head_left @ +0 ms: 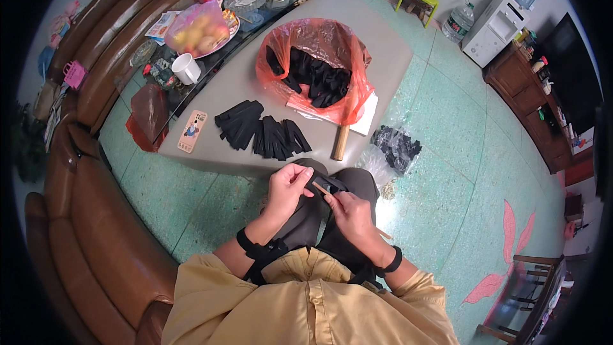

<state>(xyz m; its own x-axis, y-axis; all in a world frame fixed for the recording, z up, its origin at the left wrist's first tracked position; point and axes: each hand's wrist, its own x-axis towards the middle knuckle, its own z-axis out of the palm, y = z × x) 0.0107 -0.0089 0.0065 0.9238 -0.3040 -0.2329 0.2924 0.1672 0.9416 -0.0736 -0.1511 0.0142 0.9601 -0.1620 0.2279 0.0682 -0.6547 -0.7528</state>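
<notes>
My left hand (287, 190) and my right hand (350, 214) meet over my lap, both pinching a small black flat piece (327, 184); a thin wooden stick pokes between the fingers. On the grey table (383, 51) ahead lie two fanned stacks of similar black pieces (262, 131). Behind them an open orange plastic bag (316, 67) holds many more black pieces. A wooden handle (341, 142) sticks out from under white paper by the bag.
A phone in a patterned case (191, 131) lies at the table's left corner. A clear bag of black pieces (397, 147) sits on the green floor at right. A brown leather sofa (83, 217) runs along my left. A white mug (186, 68) and bagged fruit (198, 29) stand on a glass table.
</notes>
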